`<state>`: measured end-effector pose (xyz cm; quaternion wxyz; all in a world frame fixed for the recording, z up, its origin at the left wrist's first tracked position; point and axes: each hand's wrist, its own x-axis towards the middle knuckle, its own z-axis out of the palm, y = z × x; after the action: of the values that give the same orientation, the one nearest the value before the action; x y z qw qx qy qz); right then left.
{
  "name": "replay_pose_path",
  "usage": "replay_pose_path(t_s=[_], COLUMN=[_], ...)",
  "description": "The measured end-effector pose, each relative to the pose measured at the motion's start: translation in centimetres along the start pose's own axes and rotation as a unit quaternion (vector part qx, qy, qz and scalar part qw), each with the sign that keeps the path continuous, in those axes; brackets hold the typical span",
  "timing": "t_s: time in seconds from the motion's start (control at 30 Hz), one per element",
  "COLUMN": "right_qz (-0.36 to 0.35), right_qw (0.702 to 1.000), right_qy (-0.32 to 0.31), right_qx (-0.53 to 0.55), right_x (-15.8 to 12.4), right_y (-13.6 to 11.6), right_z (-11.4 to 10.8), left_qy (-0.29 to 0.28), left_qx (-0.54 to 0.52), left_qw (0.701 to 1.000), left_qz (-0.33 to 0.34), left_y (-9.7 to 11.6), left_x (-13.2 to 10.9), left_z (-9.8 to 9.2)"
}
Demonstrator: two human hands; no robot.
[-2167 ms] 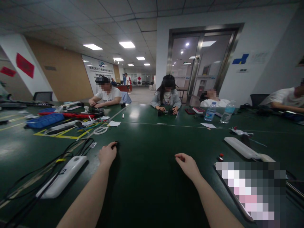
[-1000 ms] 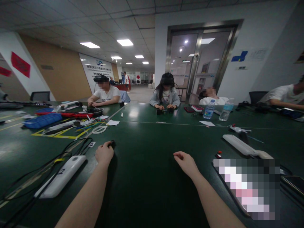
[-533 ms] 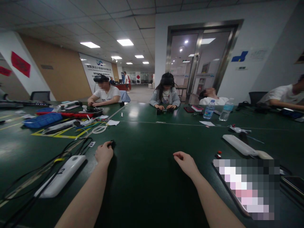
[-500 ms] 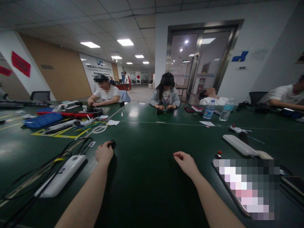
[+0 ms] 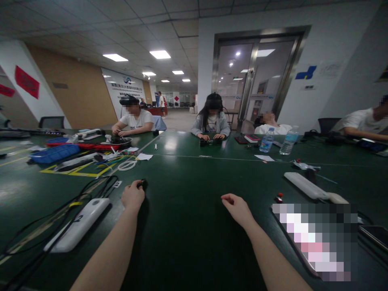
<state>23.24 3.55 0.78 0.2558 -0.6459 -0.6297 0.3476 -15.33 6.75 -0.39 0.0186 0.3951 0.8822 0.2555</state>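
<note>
My left hand (image 5: 132,197) rests on the dark green table (image 5: 188,226), its fingers closed on a small black object (image 5: 144,184). Most of that object is hidden by the fingers. My right hand (image 5: 238,209) lies further right over the bare tabletop, fingers loosely curled, holding nothing. Nearest my left hand are a small card marked 2 (image 5: 117,184) and a white power strip (image 5: 77,225) with black cables. A red-topped small item (image 5: 279,198) and a blurred-out patch (image 5: 312,242) lie right of my right hand.
A second white power strip (image 5: 306,186) lies at right. A blue tray (image 5: 54,153), wires and a white cable coil (image 5: 127,165) sit at left. Water bottles (image 5: 289,140) stand ahead. Co-workers sit around the far table; one (image 5: 210,121) has both hands on a dark object.
The view has levelled since the earliest frame, and both my hands now sit slightly lower and further left in it. My left hand still holds the black object.
</note>
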Motion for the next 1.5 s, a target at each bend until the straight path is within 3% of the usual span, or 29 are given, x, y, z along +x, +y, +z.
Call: replay_pose_path(t_s=[1.5], right_qz=[-0.002], right_qw=[1.000], right_qy=[0.001], right_qx=[0.001], right_x=[-0.06], right_y=[0.03], right_z=[0.00], left_qy=[-0.010], left_qx=[0.003], left_qw=[1.000], left_qz=[-0.007], left_y=[0.21], left_x=[-0.07], left_z=[-0.33])
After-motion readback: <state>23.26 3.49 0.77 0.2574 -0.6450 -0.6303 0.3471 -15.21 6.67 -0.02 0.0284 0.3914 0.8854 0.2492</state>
